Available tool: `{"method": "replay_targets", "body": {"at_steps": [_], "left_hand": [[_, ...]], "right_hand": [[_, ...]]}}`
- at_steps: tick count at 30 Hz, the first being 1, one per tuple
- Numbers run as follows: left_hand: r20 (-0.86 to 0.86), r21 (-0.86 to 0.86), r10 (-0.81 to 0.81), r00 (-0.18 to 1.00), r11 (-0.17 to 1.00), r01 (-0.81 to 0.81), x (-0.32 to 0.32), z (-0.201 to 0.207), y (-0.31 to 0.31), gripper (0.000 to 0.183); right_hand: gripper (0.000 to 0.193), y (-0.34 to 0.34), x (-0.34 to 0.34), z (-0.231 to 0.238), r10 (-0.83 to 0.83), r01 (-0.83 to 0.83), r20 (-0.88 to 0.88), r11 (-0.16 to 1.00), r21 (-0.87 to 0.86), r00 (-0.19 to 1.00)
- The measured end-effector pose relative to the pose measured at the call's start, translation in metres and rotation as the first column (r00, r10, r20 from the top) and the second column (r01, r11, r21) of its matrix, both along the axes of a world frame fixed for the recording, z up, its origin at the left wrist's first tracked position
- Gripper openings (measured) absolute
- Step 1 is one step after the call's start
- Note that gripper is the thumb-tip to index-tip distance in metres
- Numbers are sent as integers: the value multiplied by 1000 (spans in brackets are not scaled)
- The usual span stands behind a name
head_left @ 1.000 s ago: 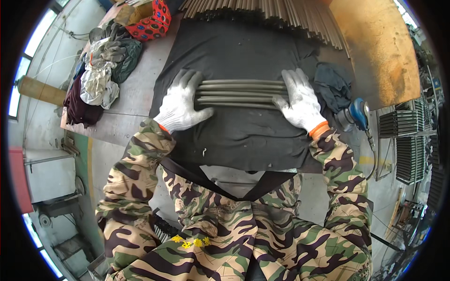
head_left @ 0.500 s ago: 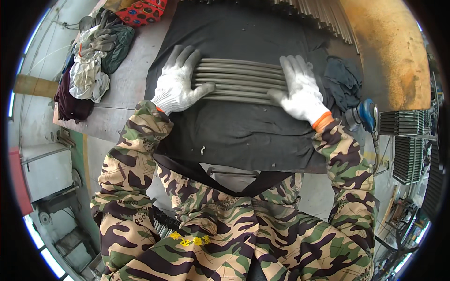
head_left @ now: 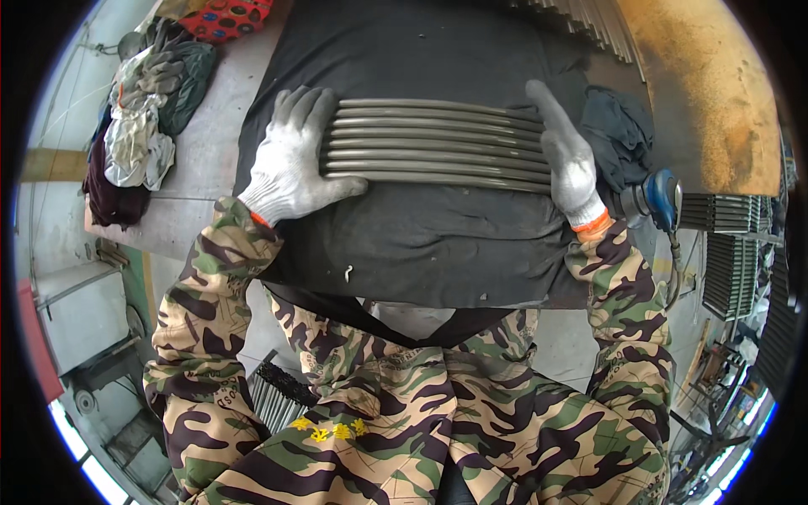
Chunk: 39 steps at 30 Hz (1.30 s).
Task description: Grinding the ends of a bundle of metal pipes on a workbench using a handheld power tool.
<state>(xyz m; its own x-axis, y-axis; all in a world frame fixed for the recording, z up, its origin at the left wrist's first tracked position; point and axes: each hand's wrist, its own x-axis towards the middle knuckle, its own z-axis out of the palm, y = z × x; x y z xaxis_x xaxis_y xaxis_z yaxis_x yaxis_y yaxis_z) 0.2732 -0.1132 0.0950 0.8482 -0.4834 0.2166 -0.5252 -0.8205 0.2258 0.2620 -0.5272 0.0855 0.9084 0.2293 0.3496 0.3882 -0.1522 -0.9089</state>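
Several grey metal rods [head_left: 438, 143] lie side by side in a flat row on a black cloth [head_left: 404, 240]. At their left ends is my left hand [head_left: 295, 156] in a white and grey knit glove, fingers stretched out on the far side and thumb along the near rod. My right hand [head_left: 569, 156], gloved the same way, stands on edge against the right ends, its fingers straight and pointing away from me. Neither hand is wrapped round the rods. Part of the left ends is hidden by my left glove.
A blue-topped power tool [head_left: 661, 202] with a hose stands at the right edge, beside a crumpled dark cloth [head_left: 617, 135]. More metal rods [head_left: 593, 29] lie at the far right. Gloves and rags [head_left: 139, 135] are heaped at the left, near a red patterned cloth [head_left: 225, 18].
My right hand has gone from lying over the rods to standing against their right ends. My left hand has slid left to the left ends, showing more of the rods.
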Motion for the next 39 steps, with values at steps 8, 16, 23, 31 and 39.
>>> {"method": "replay_targets", "body": {"at_steps": [8, 16, 23, 31, 39], "left_hand": [[72, 26, -52, 996, 998, 50, -1, -2, -3, 118], [115, 162, -27, 993, 987, 8, 1, 6, -4, 121], [0, 92, 133, 991, 987, -133, 0, 3, -16, 129], [-17, 70, 60, 998, 996, -59, 2, -3, -12, 125], [107, 213, 48, 993, 975, -70, -1, 7, -20, 100]], "right_hand": [[50, -18, 8, 16, -22, 36, -141, 995, 98, 990], [69, -157, -48, 92, -378, 678, 598, 122, -725, 707], [82, -143, -57, 95, -606, 483, 249, 259, -837, 756], [61, -199, -89, 120, -570, 522, 311, 251, -815, 761], [51, -90, -101, 169, -199, 417, 368, 484, -769, 908]]}}
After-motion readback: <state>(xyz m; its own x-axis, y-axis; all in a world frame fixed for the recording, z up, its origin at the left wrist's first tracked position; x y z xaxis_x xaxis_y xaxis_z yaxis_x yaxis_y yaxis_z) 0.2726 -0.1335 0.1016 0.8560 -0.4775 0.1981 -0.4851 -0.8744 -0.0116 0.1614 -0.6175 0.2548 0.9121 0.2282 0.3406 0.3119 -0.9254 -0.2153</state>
